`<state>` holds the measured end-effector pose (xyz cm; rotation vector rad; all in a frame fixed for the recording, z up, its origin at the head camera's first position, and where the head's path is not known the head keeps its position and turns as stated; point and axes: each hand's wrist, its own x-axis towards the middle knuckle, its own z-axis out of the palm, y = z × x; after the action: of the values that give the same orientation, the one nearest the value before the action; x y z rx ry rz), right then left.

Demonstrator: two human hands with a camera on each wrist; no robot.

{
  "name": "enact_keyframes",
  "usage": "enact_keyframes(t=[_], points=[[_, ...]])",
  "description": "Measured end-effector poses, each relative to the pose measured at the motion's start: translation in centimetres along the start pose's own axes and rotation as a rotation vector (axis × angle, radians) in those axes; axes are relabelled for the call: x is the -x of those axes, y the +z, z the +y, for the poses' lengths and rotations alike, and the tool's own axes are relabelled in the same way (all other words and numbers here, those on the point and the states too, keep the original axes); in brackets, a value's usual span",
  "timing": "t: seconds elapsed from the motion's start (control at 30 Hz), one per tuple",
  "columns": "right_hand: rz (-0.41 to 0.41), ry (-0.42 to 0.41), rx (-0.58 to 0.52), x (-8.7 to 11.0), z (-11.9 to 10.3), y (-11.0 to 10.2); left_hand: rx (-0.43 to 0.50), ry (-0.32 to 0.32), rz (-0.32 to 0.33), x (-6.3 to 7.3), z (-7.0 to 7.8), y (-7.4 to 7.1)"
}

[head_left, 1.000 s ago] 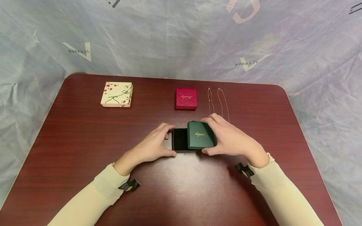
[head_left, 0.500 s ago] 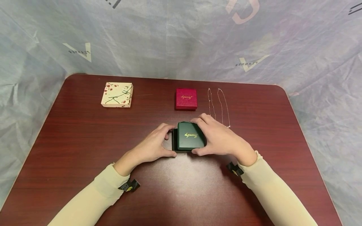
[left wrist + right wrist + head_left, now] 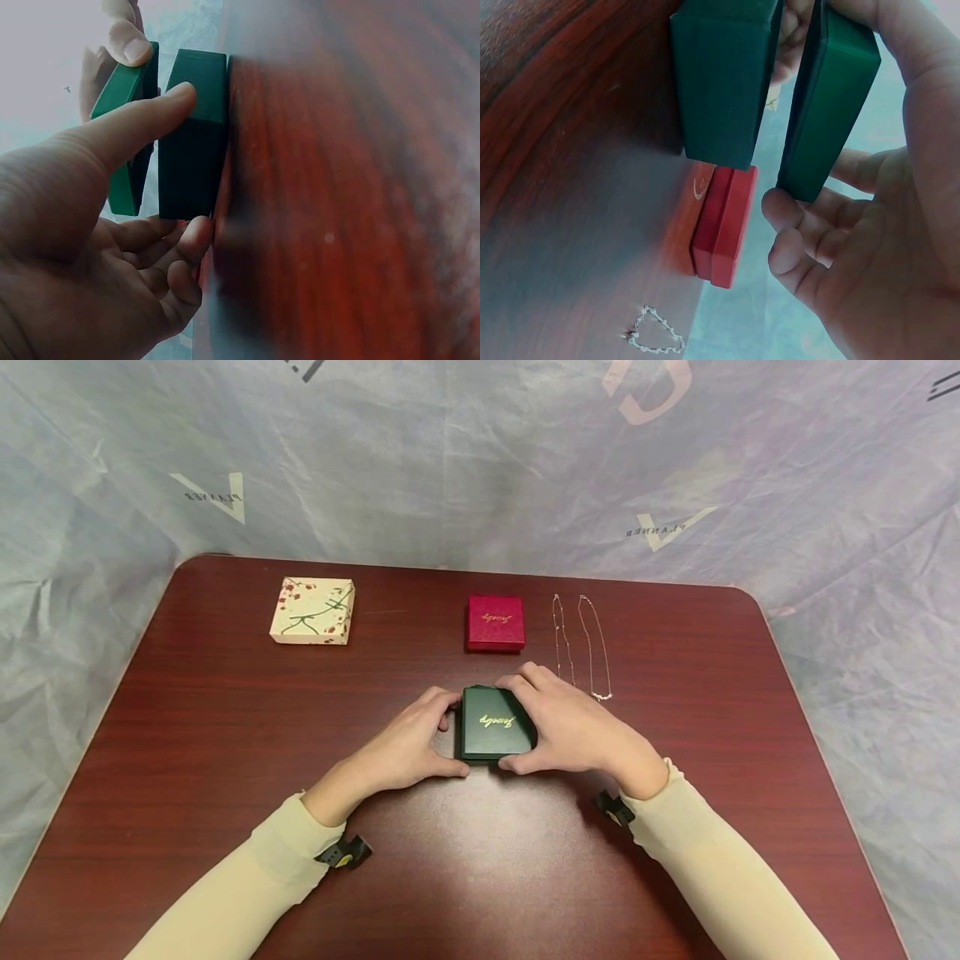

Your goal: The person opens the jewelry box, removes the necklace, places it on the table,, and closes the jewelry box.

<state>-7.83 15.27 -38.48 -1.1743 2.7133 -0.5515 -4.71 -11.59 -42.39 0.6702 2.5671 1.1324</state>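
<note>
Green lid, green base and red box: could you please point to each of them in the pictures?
Green lid [image 3: 495, 723]: head view, on its top face.
Green base [image 3: 721, 88]: right wrist view, on its side wall.
Red box [image 3: 496, 623]: head view, on its top face.

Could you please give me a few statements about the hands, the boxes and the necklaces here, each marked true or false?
1. The person's right hand holds a square dark green lid with gold lettering. True.

2. The person's left hand holds the square dark green box base. True.

3. The lid is fully seated on the base. False: both wrist views show a gap between them.

4. In the head view, two thin metallic chain necklaces lie right of a square red box on the reddish-brown wood-grain table. True.

5. The red box stands open. False: it is closed.
</note>
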Motion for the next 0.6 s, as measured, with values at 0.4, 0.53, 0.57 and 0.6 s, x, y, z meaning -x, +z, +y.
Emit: enact_keyframes(t=[0.4,0.53,0.57,0.6], points=[[-0.001,-0.017,0.0,-0.3,0.0,0.8,-0.004,-0.012,0.002,-0.1,0.1,0.0],[-0.001,-0.015,0.003,-0.3,0.1,1.0,-0.007,-0.018,-0.003,-0.1,0.2,-0.1],[-0.002,-0.014,0.004,-0.3,0.1,1.1,-0.006,-0.019,-0.004,-0.1,0.2,-0.1],[-0.003,-0.012,0.003,-0.3,0.1,1.1,-0.005,-0.019,-0.005,-0.1,0.2,0.0]])
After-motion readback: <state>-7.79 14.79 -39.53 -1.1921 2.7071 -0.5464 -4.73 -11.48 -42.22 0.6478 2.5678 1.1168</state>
